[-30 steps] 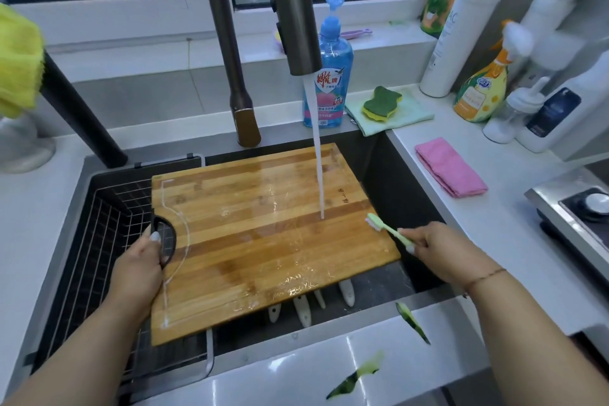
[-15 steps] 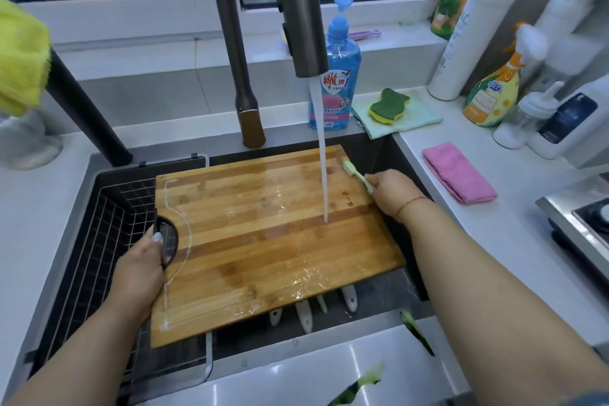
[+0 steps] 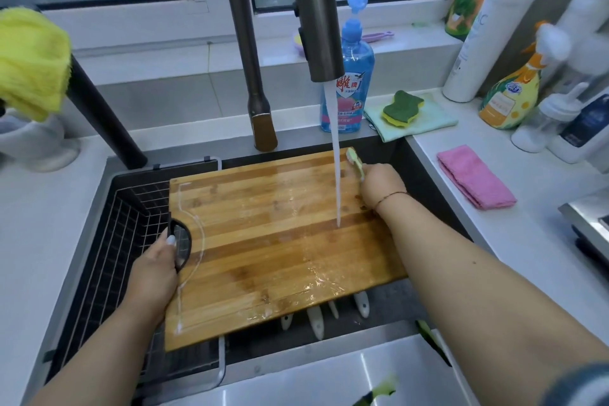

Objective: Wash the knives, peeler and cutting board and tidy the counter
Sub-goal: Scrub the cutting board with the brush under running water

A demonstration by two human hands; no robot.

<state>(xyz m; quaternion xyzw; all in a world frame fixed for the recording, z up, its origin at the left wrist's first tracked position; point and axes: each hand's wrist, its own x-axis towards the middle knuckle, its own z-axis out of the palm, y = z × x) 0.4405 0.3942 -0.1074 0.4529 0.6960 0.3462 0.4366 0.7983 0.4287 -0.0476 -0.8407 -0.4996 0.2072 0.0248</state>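
Note:
A wet bamboo cutting board (image 3: 270, 241) lies across the dark sink (image 3: 425, 175), under water running from the tap (image 3: 321, 30). My left hand (image 3: 155, 273) grips the board's black handle hole at its left edge. My right hand (image 3: 379, 184) holds a pale green brush (image 3: 355, 161), its head at the board's far right corner. Several white handles (image 3: 318, 323) stick out from under the board's near edge in the sink; I cannot tell which is a knife or a peeler.
A wire rack (image 3: 125, 241) fills the sink's left part. Behind stand a blue soap bottle (image 3: 349, 89), a green-yellow sponge (image 3: 402, 107) on a cloth, and several bottles (image 3: 510, 95). A pink cloth (image 3: 474, 176) lies on the right counter. Green peel scraps (image 3: 428, 336) lie on the front ledge.
My right hand moved with the brush from the board's near right edge up to its far right corner. The left hand and the board stayed put.

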